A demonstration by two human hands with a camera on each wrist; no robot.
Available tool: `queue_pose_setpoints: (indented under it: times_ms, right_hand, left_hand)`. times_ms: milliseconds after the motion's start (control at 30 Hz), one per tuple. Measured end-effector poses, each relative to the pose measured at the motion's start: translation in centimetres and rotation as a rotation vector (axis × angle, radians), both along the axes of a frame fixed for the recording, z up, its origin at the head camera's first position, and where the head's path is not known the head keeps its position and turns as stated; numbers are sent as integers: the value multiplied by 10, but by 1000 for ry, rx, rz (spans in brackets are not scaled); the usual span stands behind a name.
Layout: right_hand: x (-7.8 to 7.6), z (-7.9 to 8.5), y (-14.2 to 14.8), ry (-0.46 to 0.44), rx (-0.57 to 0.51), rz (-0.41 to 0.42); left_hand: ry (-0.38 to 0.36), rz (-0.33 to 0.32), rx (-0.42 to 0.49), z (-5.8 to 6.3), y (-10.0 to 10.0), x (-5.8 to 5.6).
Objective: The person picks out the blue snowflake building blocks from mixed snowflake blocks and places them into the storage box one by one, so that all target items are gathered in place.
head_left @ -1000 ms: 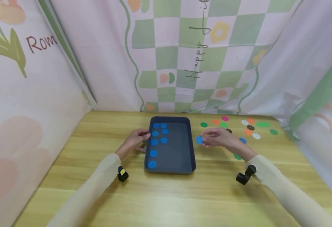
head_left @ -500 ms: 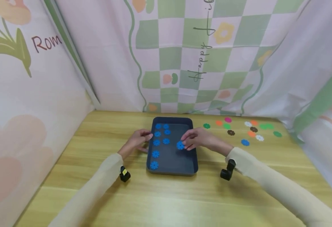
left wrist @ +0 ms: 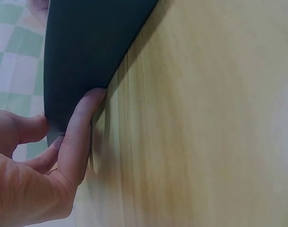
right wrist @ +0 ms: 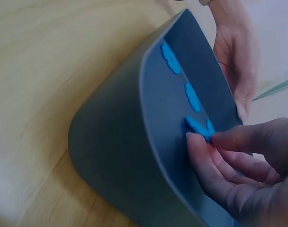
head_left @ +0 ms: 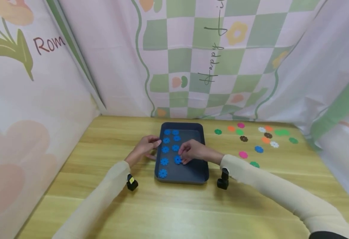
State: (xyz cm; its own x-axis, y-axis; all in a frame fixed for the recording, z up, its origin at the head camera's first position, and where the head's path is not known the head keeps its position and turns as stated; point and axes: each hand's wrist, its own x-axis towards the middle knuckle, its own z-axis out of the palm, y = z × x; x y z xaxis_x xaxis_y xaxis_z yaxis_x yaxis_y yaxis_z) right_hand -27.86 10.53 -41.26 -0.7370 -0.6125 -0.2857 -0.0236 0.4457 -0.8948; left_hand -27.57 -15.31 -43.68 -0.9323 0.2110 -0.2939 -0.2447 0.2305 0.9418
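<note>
My right hand [head_left: 192, 151] pinches a blue flower-shaped disc [head_left: 177, 160] between thumb and fingertips, low inside the dark grey tray [head_left: 189, 179]. The right wrist view shows this held disc [right wrist: 197, 127] tilted; whether it touches the tray floor I cannot tell. Several like blue discs [head_left: 164, 161] lie in the tray, in a left column and a shorter second column beside it. My left hand [head_left: 146, 146] rests against the tray's left side. In the left wrist view its extended fingers [left wrist: 76, 132] lie along the outer wall, the thumb at the rim.
Loose flower discs lie on the wooden table right of the tray, among them a pink one [head_left: 243, 155], a blue one [head_left: 259, 149], a brown one [head_left: 244, 138] and a dark green one [head_left: 254, 164]. A patterned curtain [head_left: 180, 59] hangs behind the table.
My right hand has carried the blue disc leftward from right of the tray, over its rim, to the second column. The left hand has stayed at the tray's side.
</note>
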Motion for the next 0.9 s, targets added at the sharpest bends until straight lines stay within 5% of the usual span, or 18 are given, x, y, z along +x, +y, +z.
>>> queue_pose_setpoints:
  times_ms: [233, 400, 667, 900]
  right_hand:
    - [3, 6, 4, 76, 65, 40]
    - [3, 18, 27, 154, 18, 57]
    - [-4, 33, 82, 236, -68, -150]
    - [-5, 31, 140, 318, 20, -268]
  left_hand:
    - [-7, -6, 0, -1, 1, -2]
    - [-6, -4, -24, 0, 2, -4]
    - [-1, -11, -25, -2, 1, -3]
    - [-4, -7, -35, -1, -2, -2]
